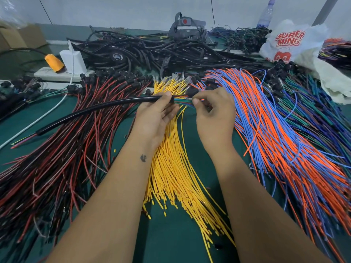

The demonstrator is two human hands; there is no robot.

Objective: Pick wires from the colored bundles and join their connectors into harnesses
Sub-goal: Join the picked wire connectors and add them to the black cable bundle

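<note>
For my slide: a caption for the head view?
Left hand grips black sleeve; right hand pinches its wires.

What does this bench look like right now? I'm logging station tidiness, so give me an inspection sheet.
Surface: green mat, mostly covered by wires.
Job's things: red-black bundle at left, yellow bundle in the middle, orange-blue bundle at right, dark green-blue bundle at far right; black sleeve with coloured wires coming out of its end.
Clutter: plastic bag, bottle, black harness pile.
Hands: left hand grips the sleeve end; right hand pinches a wire tip beside it.
Cables: white cable, power strip with orange plug.
Surroundings: pale wall, cardboard box at far left.
</note>
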